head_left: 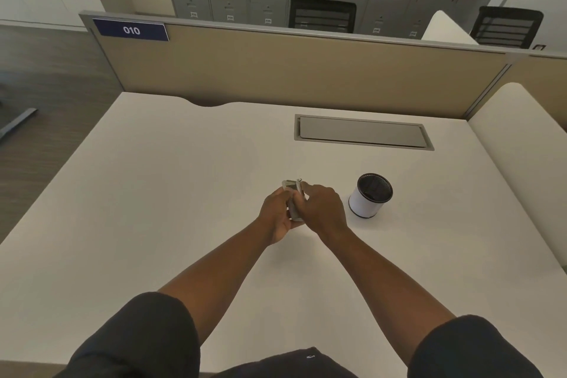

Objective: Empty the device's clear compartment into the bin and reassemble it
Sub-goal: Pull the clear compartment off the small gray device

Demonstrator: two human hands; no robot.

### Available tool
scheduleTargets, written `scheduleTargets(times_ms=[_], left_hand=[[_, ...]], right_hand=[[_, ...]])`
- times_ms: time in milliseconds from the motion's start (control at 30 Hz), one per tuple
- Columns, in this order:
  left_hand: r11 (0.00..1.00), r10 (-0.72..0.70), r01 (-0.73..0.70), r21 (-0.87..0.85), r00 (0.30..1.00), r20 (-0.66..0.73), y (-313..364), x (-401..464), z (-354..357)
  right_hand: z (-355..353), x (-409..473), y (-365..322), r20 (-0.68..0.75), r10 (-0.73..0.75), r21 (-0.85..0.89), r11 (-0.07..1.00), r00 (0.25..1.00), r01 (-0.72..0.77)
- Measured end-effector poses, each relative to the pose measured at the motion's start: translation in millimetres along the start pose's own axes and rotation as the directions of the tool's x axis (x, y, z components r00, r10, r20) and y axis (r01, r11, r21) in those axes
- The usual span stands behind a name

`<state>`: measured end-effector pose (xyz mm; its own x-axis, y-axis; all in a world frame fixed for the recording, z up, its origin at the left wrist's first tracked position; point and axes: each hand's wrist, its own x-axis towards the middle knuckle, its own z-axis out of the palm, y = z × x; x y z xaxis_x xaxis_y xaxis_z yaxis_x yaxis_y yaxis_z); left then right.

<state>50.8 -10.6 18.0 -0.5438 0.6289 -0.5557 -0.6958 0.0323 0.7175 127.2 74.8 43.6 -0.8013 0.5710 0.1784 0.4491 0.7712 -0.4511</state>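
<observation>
A small grey and clear device (293,197) is held over the middle of the white desk (171,193). My left hand (277,218) cups it from the left and below. My right hand (322,209) closes on it from the right, fingers over its top. Most of the device is hidden between the hands; only its upper end and a thin grey side show. I cannot tell whether the clear compartment is attached. The bin (370,195), a small white cylinder with a black mesh liner, stands upright on the desk just right of my right hand.
A grey cable flap (362,132) is set into the desk behind the bin. A beige partition (276,70) labelled 010 closes the far edge, and a white divider (521,147) rises along the right side. Lockers and two black chairs stand beyond.
</observation>
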Motion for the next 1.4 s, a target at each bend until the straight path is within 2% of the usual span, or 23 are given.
scheduleTargets(times_ms=[433, 667, 767, 867, 1000, 1233, 1400], left_hand=[[0.997, -0.020, 0.019, -0.071, 0.999, -0.024, 9, 7, -8], [0.983, -0.074, 0.069, -0.168, 0.997, -0.024, 7, 7, -9], [0.982, -0.077, 0.071, -0.176, 0.997, -0.026, 5, 7, -10], [0.990, -0.072, 0.070, -0.126, 0.997, -0.013, 2, 7, -10], [0.997, -0.072, 0.073, -0.027, 0.997, 0.040, 0, 4, -12], [0.999, -0.029, 0.034, -0.028, 0.987, 0.157, -4, -3, -14], [1.000, 0.003, 0.001, -0.030, 0.992, 0.128, 0, -6, -10]], right_hand=[[7, 0, 1, -0.039, -0.060, -0.071, 0.996, 0.997, 0.057], [5, 0, 5, 0.038, -0.100, -0.205, 0.973, 0.994, 0.105], [5, -2, 7, 0.056, -0.105, -0.184, 0.976, 0.993, 0.114], [4, -3, 3, -0.005, -0.061, -0.126, 0.990, 0.998, 0.060], [4, -1, 0, -0.005, 0.036, -0.051, 0.998, 0.999, -0.037], [-1, 6, -5, -0.001, 0.145, 0.070, 0.987, 0.989, -0.144], [-1, 5, -7, 0.054, 0.166, 0.120, 0.978, 0.985, -0.171]])
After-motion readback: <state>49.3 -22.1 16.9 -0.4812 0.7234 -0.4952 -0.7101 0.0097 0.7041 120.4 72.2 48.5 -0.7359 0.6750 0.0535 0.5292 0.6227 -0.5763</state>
